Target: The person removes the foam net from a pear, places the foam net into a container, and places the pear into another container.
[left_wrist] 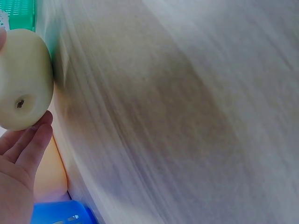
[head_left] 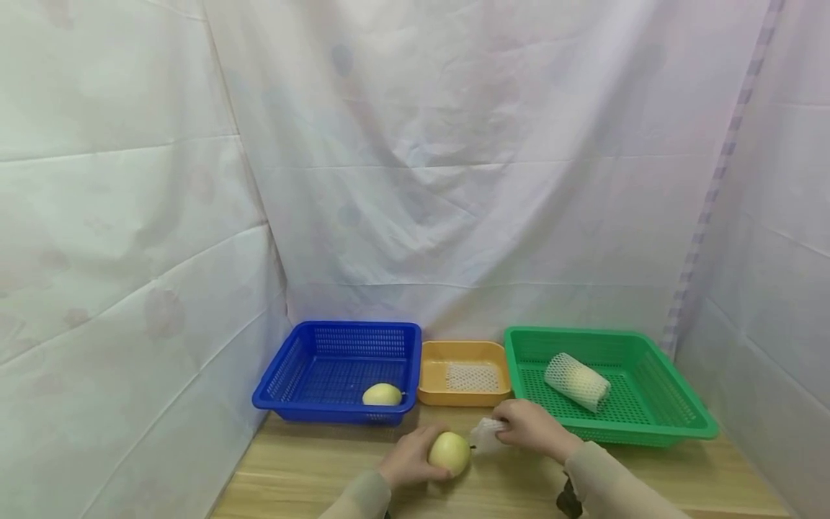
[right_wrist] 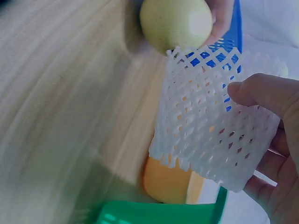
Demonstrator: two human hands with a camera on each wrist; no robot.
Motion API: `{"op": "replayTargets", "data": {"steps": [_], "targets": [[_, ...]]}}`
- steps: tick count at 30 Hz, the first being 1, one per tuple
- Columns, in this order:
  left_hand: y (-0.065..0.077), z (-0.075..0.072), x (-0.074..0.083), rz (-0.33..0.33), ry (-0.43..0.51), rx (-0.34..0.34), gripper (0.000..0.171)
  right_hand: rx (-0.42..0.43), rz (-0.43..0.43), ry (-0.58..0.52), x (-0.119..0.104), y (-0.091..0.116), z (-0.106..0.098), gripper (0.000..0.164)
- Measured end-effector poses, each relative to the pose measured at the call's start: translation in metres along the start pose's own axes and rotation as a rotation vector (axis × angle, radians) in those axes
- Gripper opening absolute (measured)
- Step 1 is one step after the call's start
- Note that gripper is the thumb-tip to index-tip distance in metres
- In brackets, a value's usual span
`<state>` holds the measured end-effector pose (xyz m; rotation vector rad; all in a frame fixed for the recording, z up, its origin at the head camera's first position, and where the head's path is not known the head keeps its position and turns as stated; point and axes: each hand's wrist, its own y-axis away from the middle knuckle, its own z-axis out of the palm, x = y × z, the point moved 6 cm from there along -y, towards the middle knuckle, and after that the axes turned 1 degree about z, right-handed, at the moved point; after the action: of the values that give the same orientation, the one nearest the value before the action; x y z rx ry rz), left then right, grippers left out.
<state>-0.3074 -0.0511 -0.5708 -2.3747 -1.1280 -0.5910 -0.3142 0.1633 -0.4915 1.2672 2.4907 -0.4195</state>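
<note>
My left hand (head_left: 408,457) grips a round, pale yellow pear (head_left: 449,454) just above the wooden table, its dark stem pointing right. In the left wrist view, the fingers curve under the pear (left_wrist: 25,70), whose dimpled end shows. Beside it, my right hand (head_left: 528,428) pinches a white foam net sleeve (head_left: 486,431) between thumb and fingers. The right wrist view shows this foam net (right_wrist: 205,116) flattened, off the pear, with its far edge close to the fruit (right_wrist: 175,21).
A blue basket (head_left: 337,412) at back left holds another bare pear (head_left: 382,394). Between the baskets, an orange tray (head_left: 463,398) has a flat foam net (head_left: 472,377) in it. The green basket (head_left: 648,432) at right contains a net-wrapped pear (head_left: 577,382). White curtains (head_left: 454,216) hang behind.
</note>
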Motion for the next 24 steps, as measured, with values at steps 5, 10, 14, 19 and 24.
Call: {"op": "replayTargets", "data": {"steps": [5,10,14,19,24], "targets": [[0.001,0.001,0.0,-0.015,0.0,-0.001,0.074,0.04,-0.03,0.014,-0.008,-0.005,-0.016,0.011],[0.0,0.002,0.0,0.006,-0.007,0.018,0.073,0.098,-0.072,0.064,-0.015,-0.013,-0.03,0.015],[0.0,0.003,0.001,0.027,-0.013,0.032,0.072,0.12,-0.088,0.071,-0.016,-0.018,-0.036,0.018],[0.0,0.002,0.001,0.024,-0.015,0.041,0.071,0.144,-0.068,0.07,-0.013,-0.029,-0.038,0.025],[0.0,0.002,0.001,0.022,-0.02,0.044,0.072,0.172,-0.031,0.053,-0.011,-0.043,-0.038,0.026]]}}
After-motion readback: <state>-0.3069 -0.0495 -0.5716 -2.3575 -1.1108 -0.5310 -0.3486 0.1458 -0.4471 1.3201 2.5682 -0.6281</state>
